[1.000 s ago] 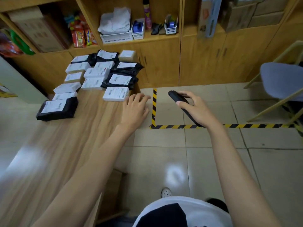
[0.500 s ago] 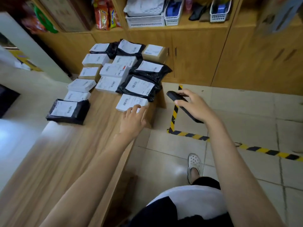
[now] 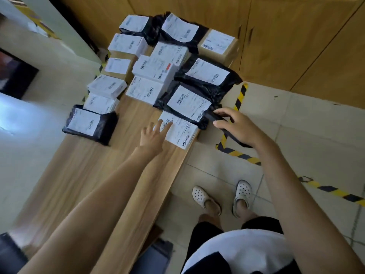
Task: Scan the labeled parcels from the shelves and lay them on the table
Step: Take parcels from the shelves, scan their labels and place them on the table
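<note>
1. The left hand [image 3: 153, 136] was recorded with its fingers straight and spread, laid flat on the near-left end of the nearest white parcel [image 3: 180, 131]; nothing was gripped.
2. That parcel was found flat and label-up at the right edge of the table [image 3: 94, 175]. Its long axis was set across the table, slanting from far-left to near-right.
3. The right hand [image 3: 240, 128] was seen curled round the black scanner [image 3: 215, 117], just right of the table edge. The scanner's long axis was aligned near-right to far-left, its nose directed at the black bag parcel [image 3: 189, 104].
4. Step judged: the parcel was being settled into the row. Next, the left hand would need to be lifted away and another parcel fetched; the shelves were not in view.
5. Further parcels were noted in rows, labels up, towards the cabinet [image 3: 296, 46].
</note>
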`<action>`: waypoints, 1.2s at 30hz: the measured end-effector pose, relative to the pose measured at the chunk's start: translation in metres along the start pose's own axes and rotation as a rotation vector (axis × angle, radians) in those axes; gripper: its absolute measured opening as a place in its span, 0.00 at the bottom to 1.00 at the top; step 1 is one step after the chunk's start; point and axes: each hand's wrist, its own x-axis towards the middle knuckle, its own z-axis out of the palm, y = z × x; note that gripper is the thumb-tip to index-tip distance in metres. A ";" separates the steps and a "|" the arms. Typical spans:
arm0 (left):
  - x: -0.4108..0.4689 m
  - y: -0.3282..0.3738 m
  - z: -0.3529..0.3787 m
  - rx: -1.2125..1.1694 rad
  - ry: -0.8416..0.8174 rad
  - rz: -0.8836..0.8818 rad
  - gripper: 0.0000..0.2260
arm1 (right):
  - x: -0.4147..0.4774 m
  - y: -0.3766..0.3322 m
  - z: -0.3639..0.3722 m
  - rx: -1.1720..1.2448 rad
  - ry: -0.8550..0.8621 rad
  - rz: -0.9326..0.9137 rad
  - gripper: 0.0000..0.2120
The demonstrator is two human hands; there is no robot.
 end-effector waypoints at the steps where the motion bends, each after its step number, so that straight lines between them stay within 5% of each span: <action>1: 0.013 -0.006 -0.003 0.041 -0.008 0.024 0.48 | 0.005 -0.001 0.000 -0.004 0.010 0.009 0.19; 10: 0.098 -0.030 0.006 0.040 -0.100 0.189 0.56 | 0.017 0.005 0.014 -0.025 0.159 0.108 0.21; 17: 0.063 -0.070 0.052 -0.056 -0.032 0.233 0.57 | 0.032 -0.040 0.060 -0.078 0.097 0.064 0.20; 24: 0.012 -0.179 0.030 -0.102 0.158 -0.039 0.50 | 0.062 -0.122 0.121 -0.218 -0.139 -0.127 0.19; 36: -0.045 -0.291 -0.041 -0.179 0.489 -0.494 0.61 | 0.115 -0.247 0.169 -0.328 -0.312 -0.482 0.21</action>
